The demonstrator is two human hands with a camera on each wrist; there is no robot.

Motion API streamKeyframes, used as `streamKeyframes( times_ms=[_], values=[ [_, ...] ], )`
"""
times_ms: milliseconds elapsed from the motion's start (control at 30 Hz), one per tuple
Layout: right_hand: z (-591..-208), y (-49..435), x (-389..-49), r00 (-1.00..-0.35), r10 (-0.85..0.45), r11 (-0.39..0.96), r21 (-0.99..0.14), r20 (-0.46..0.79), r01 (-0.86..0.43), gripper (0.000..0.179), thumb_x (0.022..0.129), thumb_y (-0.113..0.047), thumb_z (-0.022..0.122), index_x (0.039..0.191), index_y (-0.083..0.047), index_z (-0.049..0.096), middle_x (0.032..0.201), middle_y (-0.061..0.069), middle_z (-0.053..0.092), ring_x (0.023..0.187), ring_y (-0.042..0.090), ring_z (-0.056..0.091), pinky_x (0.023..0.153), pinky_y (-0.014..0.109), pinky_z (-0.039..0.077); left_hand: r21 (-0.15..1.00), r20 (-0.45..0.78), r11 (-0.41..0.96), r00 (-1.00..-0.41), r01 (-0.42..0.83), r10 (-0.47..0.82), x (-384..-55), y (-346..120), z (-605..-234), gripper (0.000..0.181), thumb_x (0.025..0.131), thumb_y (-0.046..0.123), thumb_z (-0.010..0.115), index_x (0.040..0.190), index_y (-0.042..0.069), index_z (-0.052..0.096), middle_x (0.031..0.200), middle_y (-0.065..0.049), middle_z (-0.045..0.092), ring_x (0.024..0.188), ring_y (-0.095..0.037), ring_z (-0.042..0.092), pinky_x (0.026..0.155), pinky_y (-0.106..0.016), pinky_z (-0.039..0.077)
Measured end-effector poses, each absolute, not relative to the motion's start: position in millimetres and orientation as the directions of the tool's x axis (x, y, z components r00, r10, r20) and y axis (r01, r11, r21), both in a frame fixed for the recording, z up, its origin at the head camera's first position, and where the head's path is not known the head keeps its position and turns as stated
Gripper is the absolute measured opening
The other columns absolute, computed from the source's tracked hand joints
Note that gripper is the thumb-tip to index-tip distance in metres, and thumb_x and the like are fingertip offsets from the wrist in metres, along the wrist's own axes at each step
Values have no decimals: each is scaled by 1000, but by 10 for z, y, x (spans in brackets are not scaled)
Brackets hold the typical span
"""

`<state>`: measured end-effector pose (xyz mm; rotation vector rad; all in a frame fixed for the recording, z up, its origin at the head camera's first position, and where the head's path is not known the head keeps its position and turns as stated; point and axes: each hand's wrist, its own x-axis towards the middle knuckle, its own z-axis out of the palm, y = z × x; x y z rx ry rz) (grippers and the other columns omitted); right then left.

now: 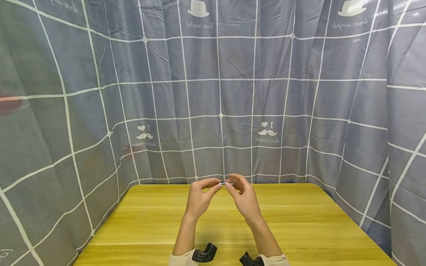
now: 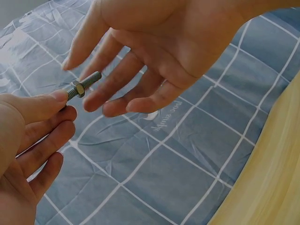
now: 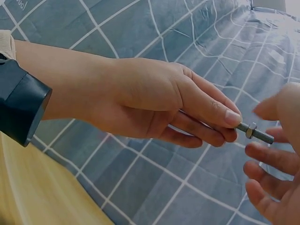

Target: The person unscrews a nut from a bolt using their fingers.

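Note:
My left hand [image 1: 199, 196] pinches one end of a small metal bolt [image 2: 94, 78] between thumb and fingers, and the pinched end is hidden. A hex nut [image 2: 78, 88] sits partway along the thread, just beyond the left thumb tip. The bolt's free threaded end [image 3: 268, 138] points toward my right hand [image 1: 247, 199]. Around that end, the right thumb and fingers are spread and loosely bent, with gaps to the bolt and nut in both wrist views. Both hands are raised in front of me, over the far part of the table.
Below the hands lies a yellow wood-grain table [image 1: 149, 229]. Grey-blue curtains [image 1: 236, 96] with white grid lines hang behind it and along both sides. Each wrist carries a black strap-on device [image 1: 204, 253] by a light sleeve.

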<state>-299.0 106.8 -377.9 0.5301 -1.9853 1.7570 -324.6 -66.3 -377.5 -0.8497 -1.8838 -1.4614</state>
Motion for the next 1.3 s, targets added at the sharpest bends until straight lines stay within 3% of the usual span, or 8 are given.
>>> streamKeyframes(
  times_ms=[200,333,467,667,833,967,1167,1300],
  values=[
    [-3779,1069,-2997,-826,13,140,-819,563,-556,13,102,-12,68,111,-5,73,108,10,72,100,25,65,88,42,50,595,776,170,-616,786,131,-3250,-650,-3772,10,93,8,79,102,7,81,99,-2,78,91,-23,72,80,-37,58],
    [-3774,1064,-2992,-813,-11,120,-806,582,-579,19,99,-5,70,118,-6,70,117,14,69,104,28,64,90,45,51,596,777,164,-616,786,128,-3250,-644,-3775,10,92,8,79,102,7,81,99,0,78,91,-23,72,80,-37,58],
    [-3780,1061,-2994,-828,14,125,-823,561,-555,25,101,-11,70,126,-7,67,120,12,68,106,27,62,91,45,50,592,779,161,-612,790,135,-3250,-634,-3776,10,92,8,79,102,7,81,98,-2,78,91,-22,72,81,-38,59],
    [-3795,1071,-3001,-829,36,123,-826,558,-550,14,102,-13,68,111,-2,72,105,11,72,96,24,63,87,38,50,589,784,163,-609,792,125,-3260,-638,-3783,10,92,7,80,102,7,81,99,-3,78,91,-23,73,81,-37,59],
    [-3783,1061,-2982,-817,-9,111,-811,577,-574,20,99,-7,70,120,-7,70,117,10,69,104,28,63,90,43,50,590,783,163,-610,791,124,-3260,-655,-3785,11,93,9,79,103,7,81,100,0,78,92,-23,72,82,-38,58],
    [-3788,1051,-2983,-828,20,126,-823,560,-553,26,101,-13,70,127,-8,67,120,11,68,107,30,62,91,45,49,592,779,171,-614,787,128,-3256,-663,-3785,11,93,8,79,103,6,81,100,-1,78,93,-22,72,82,-38,58],
    [-3794,1057,-2997,-828,53,110,-827,559,-551,16,103,-13,67,111,-1,73,107,15,71,100,27,63,90,38,50,567,796,172,-589,806,138,-3273,-648,-3792,11,93,6,78,102,1,80,99,-9,78,92,-22,72,80,-38,59],
    [-3780,1061,-2995,-810,19,100,-807,586,-582,15,100,-4,69,114,-2,72,113,16,69,100,27,63,87,37,52,572,793,170,-594,803,135,-3267,-638,-3790,11,92,5,78,102,1,80,100,-9,78,92,-23,72,81,-38,59]
  ],
)
